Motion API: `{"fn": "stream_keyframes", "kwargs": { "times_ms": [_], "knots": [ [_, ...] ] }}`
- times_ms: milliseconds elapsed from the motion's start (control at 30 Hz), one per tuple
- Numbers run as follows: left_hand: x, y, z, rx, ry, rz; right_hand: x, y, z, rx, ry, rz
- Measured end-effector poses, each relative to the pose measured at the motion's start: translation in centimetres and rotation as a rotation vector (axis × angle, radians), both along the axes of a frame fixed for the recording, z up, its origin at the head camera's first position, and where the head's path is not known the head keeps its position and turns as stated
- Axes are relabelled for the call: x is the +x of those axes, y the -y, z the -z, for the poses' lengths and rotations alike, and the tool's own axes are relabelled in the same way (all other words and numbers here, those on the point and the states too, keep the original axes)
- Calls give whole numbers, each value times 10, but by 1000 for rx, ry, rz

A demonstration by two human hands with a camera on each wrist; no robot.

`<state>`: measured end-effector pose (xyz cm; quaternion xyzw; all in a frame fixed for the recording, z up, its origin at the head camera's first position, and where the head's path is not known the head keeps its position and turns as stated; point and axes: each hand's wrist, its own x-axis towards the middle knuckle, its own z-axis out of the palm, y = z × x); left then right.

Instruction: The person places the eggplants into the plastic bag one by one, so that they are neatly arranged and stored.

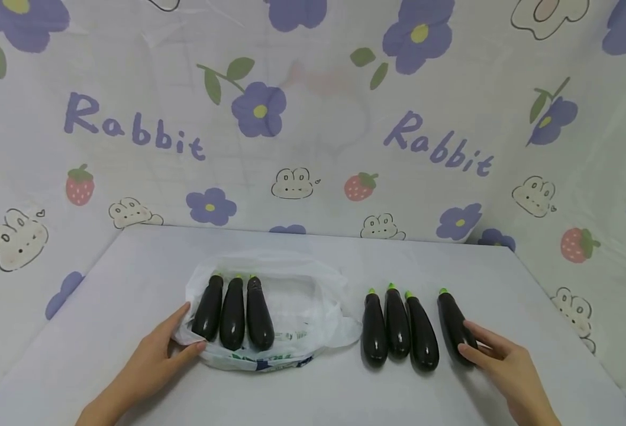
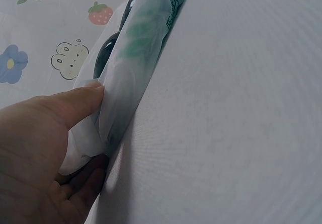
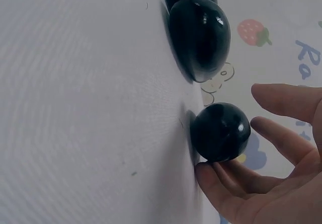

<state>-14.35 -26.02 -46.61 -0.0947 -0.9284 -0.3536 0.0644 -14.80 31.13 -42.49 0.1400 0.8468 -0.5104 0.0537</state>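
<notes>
Three dark eggplants (image 1: 232, 313) lie side by side on a white plastic bag (image 1: 302, 299), stems pointing away. My left hand (image 1: 155, 355) pinches the bag's near left edge, thumb on top and fingers below, as the left wrist view shows. At the right, my right hand (image 1: 510, 364) is around the near end of a single eggplant (image 1: 454, 325) lying on the table. In the right wrist view its fingers (image 3: 221, 183) reach beneath the rounded end, while the thumb stands apart above it.
Three more eggplants (image 1: 397, 325) lie in a row on the white table (image 1: 313, 396), between the bag and the single one. A printed cloth (image 1: 323, 118) with flowers, rabbits and strawberries hangs behind and beside the table.
</notes>
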Motion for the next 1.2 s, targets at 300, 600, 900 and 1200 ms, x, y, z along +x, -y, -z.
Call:
{"fn": "stream_keyframes", "kwargs": {
  "times_ms": [300, 600, 900, 1200],
  "knots": [
    [0, -1, -2, 4, -7, 2, 0, -2, 4, 21, 3, -30],
    [0, 0, -2, 4, -5, 4, -1, -2, 7, -32, -4, -48],
    [1, 1, -1, 2, -21, -2, -2, -1, 8, -18, -15, -68],
    [1, 1, -1, -4, -20, 3, -1, -2, 9, -7, -30, -75]
  ]
}}
